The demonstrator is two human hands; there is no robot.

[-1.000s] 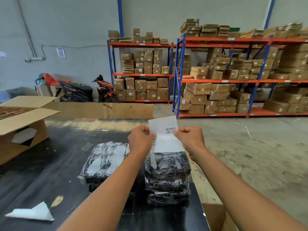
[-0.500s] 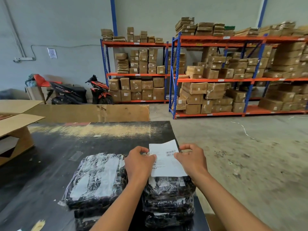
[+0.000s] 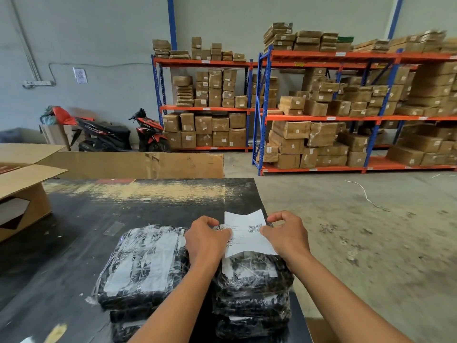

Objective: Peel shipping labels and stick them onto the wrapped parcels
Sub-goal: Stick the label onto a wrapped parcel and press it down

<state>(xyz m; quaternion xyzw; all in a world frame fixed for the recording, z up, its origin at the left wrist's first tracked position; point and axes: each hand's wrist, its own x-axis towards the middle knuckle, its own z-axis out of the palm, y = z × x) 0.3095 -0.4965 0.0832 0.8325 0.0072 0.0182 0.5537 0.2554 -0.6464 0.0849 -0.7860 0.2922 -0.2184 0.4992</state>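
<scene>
Warehouse with grey walls and a concrete floor. At the back, orange-and-blue racks [image 3: 321, 117] packed with brown boxes; two scooters [image 3: 148, 132] parked by the wall to their left. On the black table [image 3: 74, 231], an open cardboard box [image 3: 24, 201] at the left edge, and a flat cardboard sheet [image 3: 138, 164] standing behind the far edge. Toward the near right corner, two piles of black parcels wrapped in clear film: left pile [image 3: 143, 263] streaked with white tape, right pile [image 3: 252, 288] by the right edge, both partly hidden by the forearms. White label [image 3: 247, 233] with a barcode, bowed, held low over the right pile's top parcel. Left hand [image 3: 207, 238] pinching its left side, right hand [image 3: 286, 236] pinching its right side.
</scene>
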